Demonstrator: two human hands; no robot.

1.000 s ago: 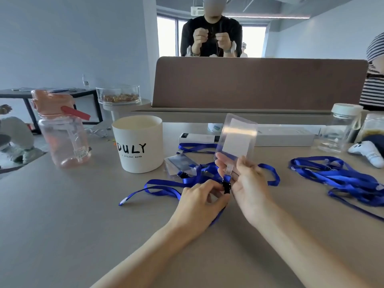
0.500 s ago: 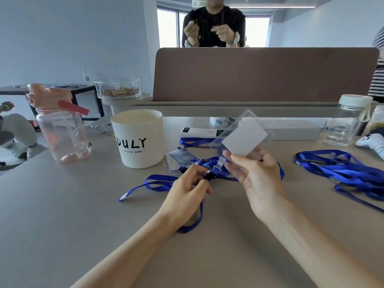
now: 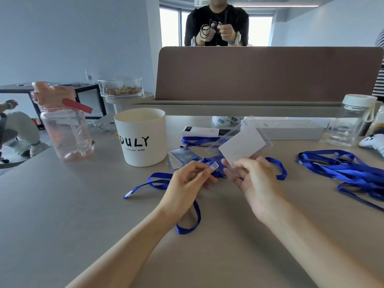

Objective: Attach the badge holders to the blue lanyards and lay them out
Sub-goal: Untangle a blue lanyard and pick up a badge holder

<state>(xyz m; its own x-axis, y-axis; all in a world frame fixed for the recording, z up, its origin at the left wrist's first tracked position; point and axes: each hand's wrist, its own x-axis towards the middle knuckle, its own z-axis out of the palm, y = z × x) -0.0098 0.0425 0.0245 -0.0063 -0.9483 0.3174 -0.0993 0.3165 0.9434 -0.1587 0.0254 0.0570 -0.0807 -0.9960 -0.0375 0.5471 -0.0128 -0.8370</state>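
My right hand (image 3: 254, 177) holds a clear badge holder (image 3: 242, 149) with a white card inside, tilted above the grey table (image 3: 62, 215). My left hand (image 3: 190, 180) pinches the clip end of a blue lanyard (image 3: 188, 224) right beside the holder's lower corner. The lanyard's strap loops under my left wrist and trails left across the table. Another clear badge holder (image 3: 182, 156) lies flat behind my left hand. A pile of blue lanyards (image 3: 349, 169) lies at the right.
A white cup marked DULY (image 3: 142, 138) and a pink water bottle (image 3: 64, 123) stand at the left. A white box (image 3: 282, 129) and a clear jar (image 3: 351, 123) sit at the back right, before a brown divider (image 3: 268, 73). A person stands behind it.
The badge holder has tipped from upright to slanting right. My left hand has moved up along the lanyard to its clip end, closer to the holder.
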